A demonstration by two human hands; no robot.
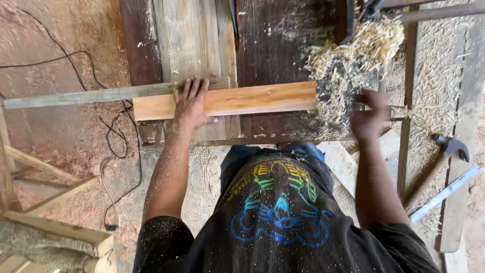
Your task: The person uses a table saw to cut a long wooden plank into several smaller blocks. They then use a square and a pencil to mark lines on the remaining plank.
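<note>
the left hand [191, 105] lies flat and open on the plank [225, 100], fingers spread, palm pressing down near the plank's left end. the plank is pale, fresh-cut wood, lying crosswise on the dark bench [283, 45], its long side running left to right; most of its length stretches away to the right of the hand. its right end stops at a heap of shavings [348, 60].

the right hand [370, 115] is off the plank, just past its right end, over the shavings. it is blurred, so i cannot tell whether it is open or closed, nor whether it holds anything.

a grey lath [86, 96] lies behind the plank, reaching left past the bench. a hammer [437, 162] lies on the right among shavings, a white tube [444, 194] beside it. a black cable [116, 141] trails over the sawdust floor on the left.
</note>
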